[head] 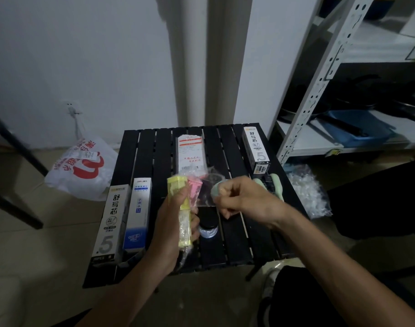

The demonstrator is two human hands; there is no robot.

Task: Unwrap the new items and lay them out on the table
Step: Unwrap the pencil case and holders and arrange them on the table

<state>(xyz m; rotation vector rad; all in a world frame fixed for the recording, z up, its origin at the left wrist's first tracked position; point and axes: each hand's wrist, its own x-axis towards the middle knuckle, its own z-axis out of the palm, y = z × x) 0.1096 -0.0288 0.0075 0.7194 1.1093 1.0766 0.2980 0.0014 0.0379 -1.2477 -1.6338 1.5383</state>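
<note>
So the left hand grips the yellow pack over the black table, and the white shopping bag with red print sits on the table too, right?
Not quite. The head view shows the left hand gripping the yellow pack over the black table, but the white shopping bag lies on the floor left of it.

On the black slatted table (234,232) a white cardboard box (109,223) lies leftmost, a blue-and-white box (138,213) beside it, a paper packet (190,149) behind.
</note>
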